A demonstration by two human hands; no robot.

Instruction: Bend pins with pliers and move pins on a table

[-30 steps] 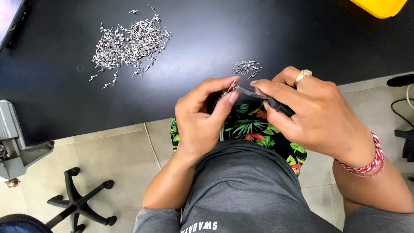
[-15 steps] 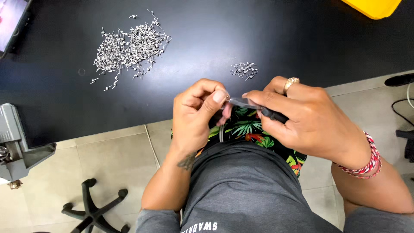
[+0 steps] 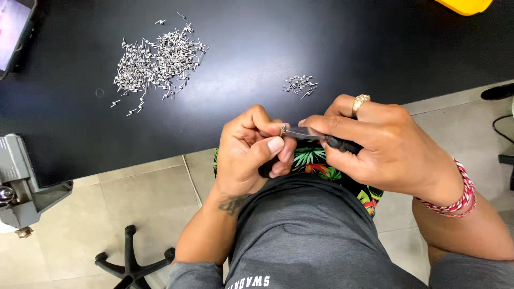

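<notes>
- So the left hand (image 3: 254, 147) is curled up tight just past the near edge of the bench (image 3: 321, 48), thumb and fingertips pinching a tiny metal piece (image 3: 282, 129). It's really too small to make out properly.
- There's also something dark poking out under the left fingers, can't tell what it is.
- The right hand (image 3: 385, 147) is wrapped around a pair of small pliers (image 3: 316, 136) with dark handles. The shiny nose points left and meets that little piece right at the left fingertips.
- Gold ring (image 3: 360, 101) on a right-hand finger, red and white braided bracelet (image 3: 455, 195) on the right wrist.
- Both hands are pretty much touching each other, held over the person's lap, above a grey shirt and some leafy patterned fabric.
- Up on the black bench there's a big pile of small metal pieces (image 3: 158, 59) at the far left, and a much smaller pile (image 3: 300, 84) just beyond the hands.
- Yellow thing (image 3: 466, 5) at the top right corner of the bench, mostly cut off.
- A phone (image 3: 16, 29) sits at the top left edge.
- Grey vise (image 3: 21, 182) is clamped at the left edge of the bench, and a black chair base (image 3: 131, 257) stands on the tiled floor below.
</notes>
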